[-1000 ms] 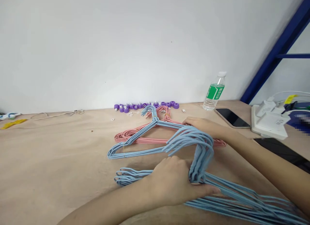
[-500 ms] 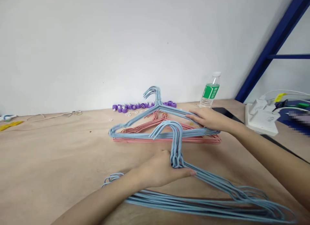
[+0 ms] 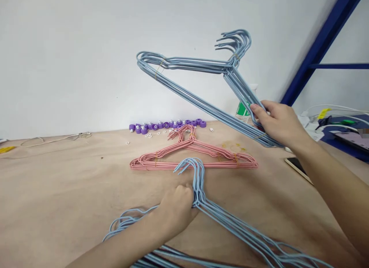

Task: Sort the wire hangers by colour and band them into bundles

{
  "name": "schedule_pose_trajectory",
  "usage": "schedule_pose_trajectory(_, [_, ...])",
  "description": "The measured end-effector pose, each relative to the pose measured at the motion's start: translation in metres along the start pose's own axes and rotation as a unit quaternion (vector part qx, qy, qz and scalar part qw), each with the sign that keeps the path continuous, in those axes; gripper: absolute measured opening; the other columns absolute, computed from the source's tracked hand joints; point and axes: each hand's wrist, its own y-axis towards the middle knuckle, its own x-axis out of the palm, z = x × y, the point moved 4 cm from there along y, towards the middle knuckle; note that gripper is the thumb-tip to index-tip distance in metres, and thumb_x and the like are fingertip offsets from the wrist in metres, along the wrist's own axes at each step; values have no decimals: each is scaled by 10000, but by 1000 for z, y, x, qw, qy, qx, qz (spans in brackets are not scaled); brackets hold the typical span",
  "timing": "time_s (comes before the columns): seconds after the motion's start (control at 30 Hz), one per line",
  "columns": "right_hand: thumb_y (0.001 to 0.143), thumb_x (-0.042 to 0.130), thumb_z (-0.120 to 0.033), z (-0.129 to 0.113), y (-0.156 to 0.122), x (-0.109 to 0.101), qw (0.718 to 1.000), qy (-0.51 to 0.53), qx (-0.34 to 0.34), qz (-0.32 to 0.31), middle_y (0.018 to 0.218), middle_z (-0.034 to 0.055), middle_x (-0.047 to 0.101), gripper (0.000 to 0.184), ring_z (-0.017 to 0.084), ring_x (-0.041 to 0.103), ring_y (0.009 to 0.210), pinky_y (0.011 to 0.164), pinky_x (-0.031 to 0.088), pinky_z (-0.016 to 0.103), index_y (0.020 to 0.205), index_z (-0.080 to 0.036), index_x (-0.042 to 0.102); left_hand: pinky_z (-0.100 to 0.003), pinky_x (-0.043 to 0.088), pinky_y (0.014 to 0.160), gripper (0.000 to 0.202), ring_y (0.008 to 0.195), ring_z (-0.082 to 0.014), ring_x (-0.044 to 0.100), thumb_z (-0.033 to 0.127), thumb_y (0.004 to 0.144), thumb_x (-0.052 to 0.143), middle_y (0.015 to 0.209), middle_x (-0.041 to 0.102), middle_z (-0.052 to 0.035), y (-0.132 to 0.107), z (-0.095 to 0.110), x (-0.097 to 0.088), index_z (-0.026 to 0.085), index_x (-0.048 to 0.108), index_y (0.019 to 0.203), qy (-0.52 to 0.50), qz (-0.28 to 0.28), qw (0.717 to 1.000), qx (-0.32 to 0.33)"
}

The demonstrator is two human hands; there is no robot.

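Observation:
My right hand (image 3: pixel 281 120) is closed around the lower right corner of a bundle of blue clothes hangers (image 3: pixel 196 66). That bundle is raised and tilted in front of the wall, with thin yellowish ties round it. Nearer to me, my left hand (image 3: pixel 178 206) grips a second batch of light blue hangers (image 3: pixel 239 222) just below their hooks; its fingertips are hidden. The lower bars of this batch run out of the picture. Between the two lies a stack of pink hangers (image 3: pixel 193 166) on the table, tied with yellowish bands.
Purple caps (image 3: pixel 144 130) line the wall, with small white rings (image 3: pixel 148 136) before them. A water bottle (image 3: pixel 242 109) stands behind the raised hangers. A phone (image 3: pixel 298 168) lies at right, near cables and a blue frame (image 3: pixel 319 49). Yellowish bands (image 3: pixel 236 147) lie behind the pink hangers.
My right hand has lifted the blue bundle off the pink stack, up and to the right, tilting it. My left hand has shifted slightly left and closed further round its hangers.

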Motion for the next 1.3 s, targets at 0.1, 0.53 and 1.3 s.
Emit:
schedule_pose_trajectory(0.1, [875, 472, -197, -2, -3, 0, 1000, -3, -7, -4, 376, -72, 328, 401, 83, 305, 413, 507, 214, 246, 501, -183, 327, -446, 480, 757, 254, 907, -335, 603, 173, 768, 496, 931, 640, -194, -4, 2, -3, 54, 594, 970, 34, -7, 999, -2])
schedule_pose_trajectory(0.53, [870, 463, -166, -11, -16, 4, 994, -26, -98, -46, 404, -65, 448, 376, 98, 384, 416, 516, 266, 246, 521, -198, 325, -360, 517, 685, 216, 869, -274, 624, 135, 815, 454, 933, 645, -173, -7, 3, 21, 104, 635, 931, 155, -5, 987, 33])
schedule_pose_trajectory(1.3, [822, 435, -229, -10, -12, 16, 974, -90, -204, -45, 449, -13, 464, 333, 160, 444, 470, 501, 277, 260, 521, -225, 293, -321, 474, 628, 251, 732, -226, 614, 381, 800, 508, 862, 646, -81, -28, -7, -55, 165, 593, 897, 92, 186, 978, 14])
